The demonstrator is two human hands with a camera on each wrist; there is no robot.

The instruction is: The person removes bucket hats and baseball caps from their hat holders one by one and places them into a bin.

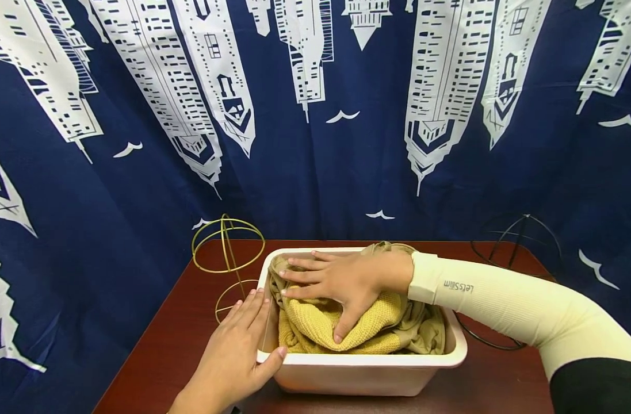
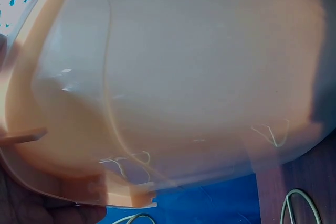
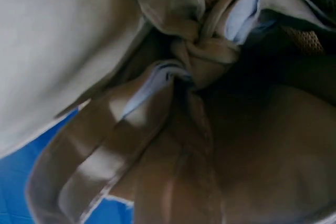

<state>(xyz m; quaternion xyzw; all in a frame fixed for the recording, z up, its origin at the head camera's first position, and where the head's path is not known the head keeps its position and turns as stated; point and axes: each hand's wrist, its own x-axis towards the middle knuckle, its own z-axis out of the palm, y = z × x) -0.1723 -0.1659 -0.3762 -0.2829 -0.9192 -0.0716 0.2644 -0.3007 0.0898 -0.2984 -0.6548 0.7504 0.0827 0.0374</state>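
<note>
A white plastic tub [image 1: 356, 368] stands on the table, filled with folded cloth. On top lies a yellow knitted cloth [image 1: 315, 322], with tan fabric [image 1: 429, 333] around and behind it. My right hand [image 1: 341, 279] rests on the pile, palm down with fingers spread. My left hand [image 1: 237, 345] lies against the tub's left front corner, fingers straight along the left rim and thumb at the front rim. The tub's smooth outer wall [image 2: 199, 66] fills most of the left wrist view. In the right wrist view, the tan fabric [image 3: 178, 171] shows a tied knot and loose strips.
A gold wire stand [image 1: 227, 270] is left of the tub on the red-brown table [image 1: 155, 345]. To the right stands a black wire stand [image 1: 517, 236], partly behind my sleeved right arm [image 1: 491, 299]. A dark blue curtain [image 1: 346, 167] with white building prints hangs behind.
</note>
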